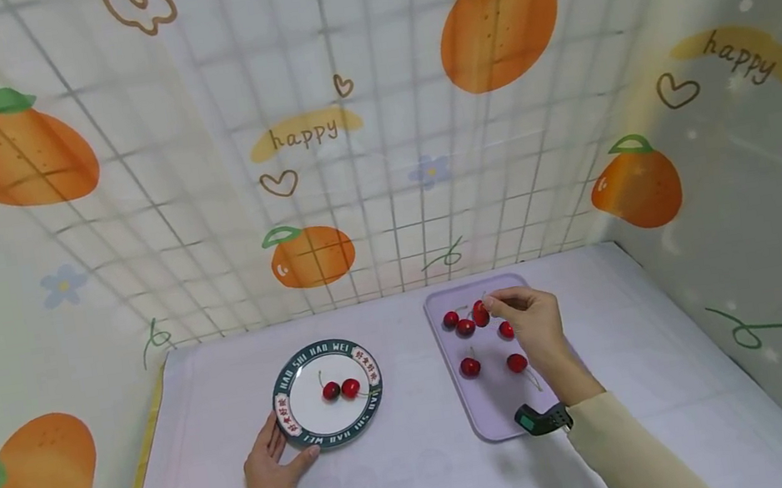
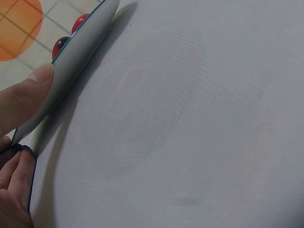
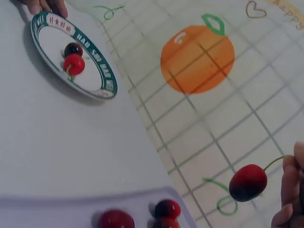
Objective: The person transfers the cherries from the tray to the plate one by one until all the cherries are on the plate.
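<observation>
My right hand [image 1: 536, 328] pinches a red cherry [image 3: 248, 183] by its thin green stem. The cherry hangs from the fingertips above the far part of the lilac tray [image 1: 489, 423]. Several other cherries lie in that tray, among them one near its left side [image 1: 470, 367] and one with a long stem [image 1: 517, 362]. On the left, my left hand [image 1: 271, 473] holds the near-left rim of a white plate with a green lettered border [image 1: 336, 438], its thumb against the edge. Two cherries [image 1: 340, 390] sit side by side on the plate.
A white cloth [image 1: 411, 477] covers the table, with a yellow strip [image 1: 139, 476] along its left edge. Printed curtains with oranges [image 1: 313, 256] and grid lines stand behind and at both sides. The tray lies to the right of the plate, with bare cloth between them.
</observation>
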The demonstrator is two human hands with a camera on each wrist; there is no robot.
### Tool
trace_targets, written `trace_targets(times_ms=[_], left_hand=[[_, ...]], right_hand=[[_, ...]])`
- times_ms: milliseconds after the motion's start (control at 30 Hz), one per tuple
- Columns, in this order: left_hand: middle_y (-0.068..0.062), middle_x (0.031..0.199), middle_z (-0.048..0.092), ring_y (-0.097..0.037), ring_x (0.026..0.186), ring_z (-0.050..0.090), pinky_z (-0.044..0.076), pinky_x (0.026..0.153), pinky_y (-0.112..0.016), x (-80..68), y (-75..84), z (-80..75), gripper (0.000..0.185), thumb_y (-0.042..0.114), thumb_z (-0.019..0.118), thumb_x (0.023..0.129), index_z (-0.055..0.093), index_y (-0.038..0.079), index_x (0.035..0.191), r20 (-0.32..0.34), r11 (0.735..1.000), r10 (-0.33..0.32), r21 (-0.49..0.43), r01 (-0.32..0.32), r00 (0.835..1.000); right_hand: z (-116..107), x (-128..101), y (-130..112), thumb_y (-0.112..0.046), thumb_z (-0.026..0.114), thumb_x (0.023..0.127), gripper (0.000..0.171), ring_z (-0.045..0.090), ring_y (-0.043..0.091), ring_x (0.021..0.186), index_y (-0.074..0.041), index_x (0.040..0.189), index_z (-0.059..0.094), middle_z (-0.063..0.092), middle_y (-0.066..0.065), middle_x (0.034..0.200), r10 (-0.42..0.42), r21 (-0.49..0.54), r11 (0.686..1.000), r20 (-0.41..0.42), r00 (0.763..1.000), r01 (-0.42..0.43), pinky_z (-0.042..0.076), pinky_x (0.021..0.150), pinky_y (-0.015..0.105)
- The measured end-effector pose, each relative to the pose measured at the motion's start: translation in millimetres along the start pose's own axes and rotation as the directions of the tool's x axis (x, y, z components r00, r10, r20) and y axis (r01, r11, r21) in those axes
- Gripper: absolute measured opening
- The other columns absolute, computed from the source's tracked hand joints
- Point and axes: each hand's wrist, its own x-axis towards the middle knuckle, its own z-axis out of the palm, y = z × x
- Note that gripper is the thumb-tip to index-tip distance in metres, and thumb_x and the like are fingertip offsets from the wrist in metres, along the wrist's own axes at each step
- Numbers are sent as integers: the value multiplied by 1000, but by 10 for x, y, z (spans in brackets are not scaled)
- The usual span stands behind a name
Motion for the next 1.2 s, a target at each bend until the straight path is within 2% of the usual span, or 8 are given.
trace_targets(times_ms=[67, 267, 400, 533, 700, 900, 1200], left_hand=[[-15, 167, 36, -32, 151, 42, 42, 118, -26, 5, -16, -6, 108, 15, 96, 76, 33, 6, 164, 1, 1000, -3, -2, 3, 1000], [-16, 167, 36, -32, 151, 41, 42, 118, -27, 5, -61, -30, 108, 17, 96, 76, 33, 5, 163, 0, 1000, 18, -6, -18, 1000], [-17, 167, 36, -33, 151, 41, 42, 120, -30, 2, -82, -43, 109, 22, 96, 75, 34, 4, 163, 5, 999, 30, -34, -30, 1000], [-15, 167, 36, -31, 151, 41, 41, 121, -29, 14, -94, -43, 110, 26, 96, 75, 34, 5, 163, 9, 999, 34, -41, -33, 999], [-14, 167, 37, -31, 151, 42, 41, 121, -29, 50, -85, -48, 109, 24, 97, 75, 35, 7, 163, 6, 998, 47, -53, -47, 999], [-14, 167, 38, -31, 150, 43, 42, 120, -27, 76, -73, -52, 108, 18, 96, 75, 35, 7, 163, 13, 997, 49, -57, -48, 999], [-15, 166, 39, -32, 150, 43, 43, 120, -28, 94, -69, -59, 105, 14, 96, 76, 37, 7, 163, 7, 997, 15, -81, -14, 1000]], right_hand=[[85, -13, -8, -15, 85, 92, 27, 70, 8, 79, 7, 106, 77, 77, -6, 82, -1, 14, 1000, 23, 1000, 1, 51, 58, 18], [364, -62, -15, -8, 85, 90, 26, 69, 7, 74, 11, 105, 76, 78, -3, 82, -40, 95, 995, 84, 996, 32, 56, 67, 17], [553, -102, -2, -4, 85, 89, 24, 69, 9, 70, 13, 103, 75, 77, -1, 80, -36, 140, 990, 122, 992, 18, 58, 62, 19], [730, -134, 35, -5, 86, 87, 22, 71, 9, 75, 9, 102, 77, 78, 0, 84, -22, 110, 994, 150, 988, 5, 60, 68, 17], [969, -185, 62, -3, 87, 86, 20, 72, 13, 83, 6, 101, 79, 79, 8, 91, -25, 91, 996, 176, 984, 10, 63, 80, 19], [1249, -271, 111, -6, 86, 88, 16, 72, 16, 86, 1, 101, 80, 79, 9, 95, -8, 58, 998, 210, 978, -4, 63, 80, 18], [1598, -380, 292, 1, 83, 89, 12, 71, 19, 87, 2, 100, 80, 79, 10, 95, -3, 122, 992, 272, 962, -32, 65, 81, 20]])
